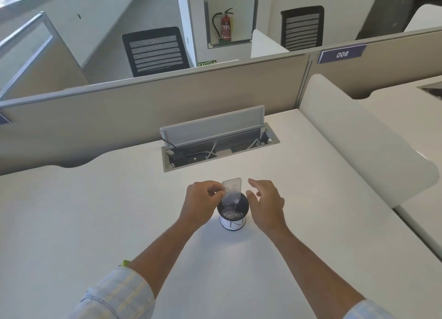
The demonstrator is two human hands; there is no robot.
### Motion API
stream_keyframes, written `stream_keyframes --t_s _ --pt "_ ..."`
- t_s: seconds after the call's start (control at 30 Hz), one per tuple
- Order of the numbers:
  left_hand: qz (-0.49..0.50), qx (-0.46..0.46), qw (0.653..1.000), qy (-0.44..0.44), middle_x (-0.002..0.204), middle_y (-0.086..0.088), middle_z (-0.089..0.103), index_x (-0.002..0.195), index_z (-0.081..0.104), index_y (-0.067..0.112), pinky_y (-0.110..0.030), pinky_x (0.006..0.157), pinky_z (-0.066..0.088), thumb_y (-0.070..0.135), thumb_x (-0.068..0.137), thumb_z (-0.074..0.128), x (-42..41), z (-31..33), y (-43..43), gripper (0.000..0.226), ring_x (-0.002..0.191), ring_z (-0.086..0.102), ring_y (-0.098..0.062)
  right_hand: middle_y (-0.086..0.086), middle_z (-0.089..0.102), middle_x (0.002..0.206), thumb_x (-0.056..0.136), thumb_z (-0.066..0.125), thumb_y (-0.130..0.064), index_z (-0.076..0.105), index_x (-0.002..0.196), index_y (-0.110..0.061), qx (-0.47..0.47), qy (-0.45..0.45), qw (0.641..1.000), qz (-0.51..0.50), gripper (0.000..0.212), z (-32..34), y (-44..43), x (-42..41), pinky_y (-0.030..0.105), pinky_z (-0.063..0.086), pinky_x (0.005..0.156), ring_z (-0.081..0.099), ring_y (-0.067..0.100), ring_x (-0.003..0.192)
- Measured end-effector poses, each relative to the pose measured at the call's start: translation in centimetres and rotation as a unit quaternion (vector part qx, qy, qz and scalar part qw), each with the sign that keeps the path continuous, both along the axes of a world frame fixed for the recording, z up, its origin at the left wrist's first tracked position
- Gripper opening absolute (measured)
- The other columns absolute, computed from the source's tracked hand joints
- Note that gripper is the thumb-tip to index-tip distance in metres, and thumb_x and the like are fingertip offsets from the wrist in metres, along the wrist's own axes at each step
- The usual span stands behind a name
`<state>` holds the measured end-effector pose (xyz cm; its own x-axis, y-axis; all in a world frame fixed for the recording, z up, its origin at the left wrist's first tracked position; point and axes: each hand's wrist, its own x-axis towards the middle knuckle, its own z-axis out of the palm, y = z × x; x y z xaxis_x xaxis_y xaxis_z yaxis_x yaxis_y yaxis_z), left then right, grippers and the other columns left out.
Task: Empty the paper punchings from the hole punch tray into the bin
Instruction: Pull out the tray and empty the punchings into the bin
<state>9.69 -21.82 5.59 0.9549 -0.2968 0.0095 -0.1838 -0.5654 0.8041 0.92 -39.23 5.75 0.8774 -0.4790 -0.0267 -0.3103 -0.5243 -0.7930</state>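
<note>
A clear plastic punch tray point(231, 191) stands tilted on end over a small round bin point(232, 220) with a black inside and white wall, set on the white desk point(95, 211). Its lower end dips into the bin's mouth. White paper punchings point(230, 214) lie in the bin, and a few cling inside the tray's lower end. My left hand point(203, 201) pinches the tray's left edge between thumb and fingers. My right hand point(264, 202) hovers just right of the tray and bin, fingers spread, holding nothing. The hole punch itself is out of sight.
An open cable hatch point(215, 146) with a raised grey lid and wires sits in the desk behind the bin. Beige partition panels point(167, 98) close off the back. A white divider point(358, 137) bounds the desk on the right.
</note>
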Motion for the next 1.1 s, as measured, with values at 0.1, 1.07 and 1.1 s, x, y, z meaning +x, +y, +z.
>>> stream_keyframes --t_s 0.1,1.07,1.1 --pt "-0.010 -0.001 1.000 -0.019 0.079 0.022 0.077 0.096 0.089 0.015 -0.009 0.070 0.057 0.011 0.091 0.081 -0.6 -0.2 0.1 0.010 0.073 0.070 0.011 -0.006 0.055 0.147 0.103 0.058 -0.026 0.065 0.140 -0.028 -0.039 0.024 0.998 0.042 0.038 -0.6 0.5 -0.7 0.034 0.022 0.100 0.048 0.019 0.137" --pt "-0.027 -0.012 0.995 -0.096 0.090 0.009 0.083 0.099 0.088 0.011 -0.032 0.085 0.064 0.007 0.093 0.082 -3.3 -0.7 0.7 0.009 0.085 0.077 -0.010 -0.007 0.030 0.173 0.092 0.066 -0.018 0.025 0.165 -0.026 0.052 0.043 0.997 0.040 0.084 -1.0 3.1 -2.9 0.047 0.011 0.125 0.024 0.016 0.159" --pt "-0.025 -0.014 0.994 -0.102 0.091 0.008 0.083 0.098 0.088 0.011 -0.032 0.085 0.064 0.008 0.094 0.082 -3.4 -0.7 0.8 0.008 0.085 0.077 -0.009 -0.007 0.030 0.172 0.091 0.067 -0.019 0.014 0.167 -0.026 0.069 0.038 0.997 0.027 0.093 -1.0 3.2 -3.0 0.048 0.011 0.125 0.026 0.016 0.158"
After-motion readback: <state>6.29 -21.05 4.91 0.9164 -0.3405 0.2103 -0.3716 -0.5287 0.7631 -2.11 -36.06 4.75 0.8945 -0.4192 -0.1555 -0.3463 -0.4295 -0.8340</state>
